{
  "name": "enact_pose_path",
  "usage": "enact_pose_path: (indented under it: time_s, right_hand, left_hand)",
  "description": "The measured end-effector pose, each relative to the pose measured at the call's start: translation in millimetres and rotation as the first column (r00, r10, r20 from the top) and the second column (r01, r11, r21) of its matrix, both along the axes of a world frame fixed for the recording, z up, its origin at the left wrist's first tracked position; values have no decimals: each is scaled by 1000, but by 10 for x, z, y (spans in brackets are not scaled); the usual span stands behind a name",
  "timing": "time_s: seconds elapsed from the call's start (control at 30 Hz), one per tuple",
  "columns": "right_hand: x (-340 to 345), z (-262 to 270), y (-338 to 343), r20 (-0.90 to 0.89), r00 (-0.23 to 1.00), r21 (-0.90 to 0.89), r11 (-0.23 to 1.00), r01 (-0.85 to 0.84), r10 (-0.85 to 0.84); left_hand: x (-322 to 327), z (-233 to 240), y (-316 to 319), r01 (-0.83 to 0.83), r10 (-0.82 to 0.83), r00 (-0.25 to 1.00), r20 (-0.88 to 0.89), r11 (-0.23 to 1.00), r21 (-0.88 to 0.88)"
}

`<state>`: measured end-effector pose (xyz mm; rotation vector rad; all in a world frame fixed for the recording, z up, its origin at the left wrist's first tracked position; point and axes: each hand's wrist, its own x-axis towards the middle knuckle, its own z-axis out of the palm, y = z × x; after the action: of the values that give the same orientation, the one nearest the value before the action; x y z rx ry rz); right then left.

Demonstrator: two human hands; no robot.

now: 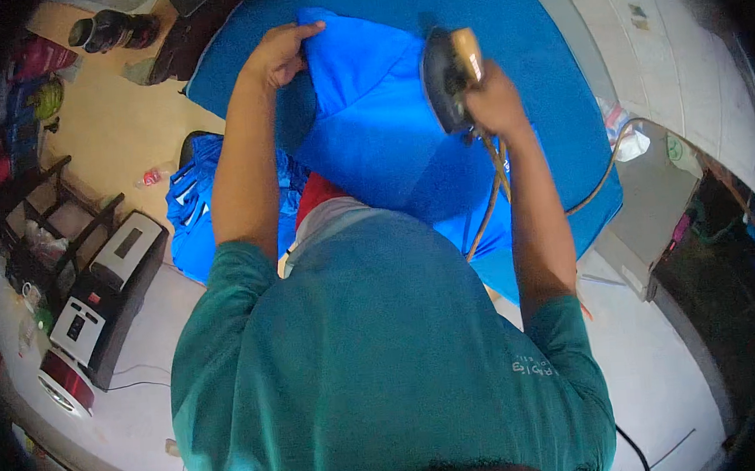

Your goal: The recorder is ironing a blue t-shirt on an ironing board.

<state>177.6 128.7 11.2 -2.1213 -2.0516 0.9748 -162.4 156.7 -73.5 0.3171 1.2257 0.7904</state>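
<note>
A bright blue shirt [370,131] lies spread on a darker blue padded ironing surface [558,91]. My left hand [279,55] pinches the shirt at the far left edge of its sleeve, thumb on top. In my right hand [498,99] is the handle of an electric iron [449,79], slightly blurred. The iron is tilted, with its side edge by the right part of the sleeve; I cannot tell whether its soleplate touches the cloth. A brown cord [495,188] runs from the iron's rear down over the shirt and beneath my right forearm.
Crumpled blue garments [195,209] are heaped left of the ironing surface. Farther left stand a black-and-silver appliance [108,287] and a dark wooden rack [68,224]. A dark bottle [114,31] sits at the upper left. The cord [600,184] continues right, past a grey cabinet [650,197].
</note>
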Motion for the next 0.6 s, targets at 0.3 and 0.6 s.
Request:
enact_pose_path:
  time_s: [0.3,0.6]
  right_hand:
    - [-1261,110,-726,66,967,-176,956,-233,248]
    - [-787,-183,605,164,986,21,999,38,-41]
  left_hand:
    - [-8,-73,103,334,37,376,-926,927,172]
    - [-285,-103,195,404,-13,157,-988,913,52]
